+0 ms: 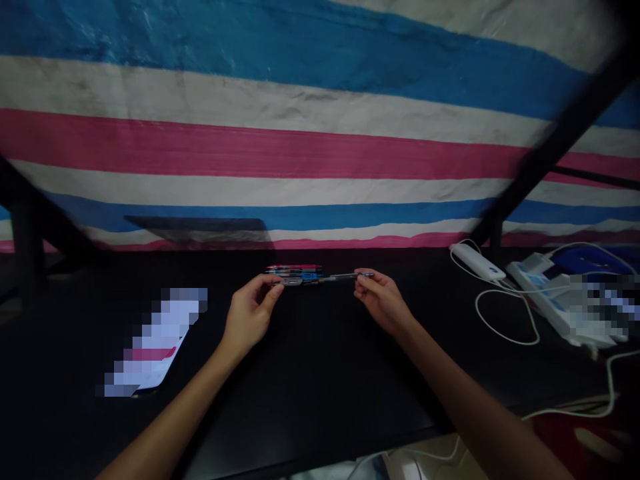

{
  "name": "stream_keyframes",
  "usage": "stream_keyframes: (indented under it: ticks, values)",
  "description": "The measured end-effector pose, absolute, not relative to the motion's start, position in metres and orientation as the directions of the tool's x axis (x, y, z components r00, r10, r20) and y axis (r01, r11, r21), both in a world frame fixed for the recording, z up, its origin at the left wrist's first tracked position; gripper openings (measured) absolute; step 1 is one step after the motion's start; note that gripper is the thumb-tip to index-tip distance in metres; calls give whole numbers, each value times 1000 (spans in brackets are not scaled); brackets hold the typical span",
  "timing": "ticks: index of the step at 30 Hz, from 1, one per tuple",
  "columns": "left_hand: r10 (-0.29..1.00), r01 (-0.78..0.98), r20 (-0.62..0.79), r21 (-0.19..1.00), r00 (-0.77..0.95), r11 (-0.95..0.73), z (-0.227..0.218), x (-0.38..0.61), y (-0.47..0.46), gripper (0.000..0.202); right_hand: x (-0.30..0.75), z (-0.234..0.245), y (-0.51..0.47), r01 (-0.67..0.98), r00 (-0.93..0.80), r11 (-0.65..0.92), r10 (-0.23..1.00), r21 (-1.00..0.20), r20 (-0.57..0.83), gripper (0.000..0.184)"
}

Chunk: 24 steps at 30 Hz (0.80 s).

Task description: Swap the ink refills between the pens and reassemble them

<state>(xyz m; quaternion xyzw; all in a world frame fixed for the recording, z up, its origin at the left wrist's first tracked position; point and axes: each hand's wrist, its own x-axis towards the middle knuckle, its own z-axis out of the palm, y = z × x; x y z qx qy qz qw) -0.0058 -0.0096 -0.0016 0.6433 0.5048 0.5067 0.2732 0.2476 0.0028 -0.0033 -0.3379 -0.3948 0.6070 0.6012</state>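
Observation:
My left hand is closed in a pinch on the left end of a grey pen piece, which looks like a barrel or cap. My right hand pinches the right end of a slim, clear pen part that points left toward the piece in my left hand. Their tips are close; I cannot tell whether they touch. Just behind lie several pens side by side, among them a red pen and a blue pen. My fingers hide the outer ends of both held pieces.
A lit phone, partly pixelated, lies left on the black table. At the right are a white plastic device, a white power strip and looping white cables. A striped sheet hangs behind, with dark slanted bars at both sides.

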Motion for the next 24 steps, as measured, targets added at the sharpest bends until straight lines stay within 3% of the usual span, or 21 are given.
stream_keyframes:
  ticks: [12, 19, 24]
  values:
    - [937, 308, 343, 886, 64, -345, 0, -1, -13, 24, 242, 2, -7, -329, -168, 30, 982, -944, 89, 30]
    - [942, 242, 326, 911, 77, -335, -1, -1, -13, 21, 243, 3, -9, -157, -219, 79, 969, -984, 113, 19]
    - [941, 197, 332, 920, 72, -339, -1, -1, -15, 19, 241, -1, -9, 101, -245, -8, 969, -995, -33, 59]
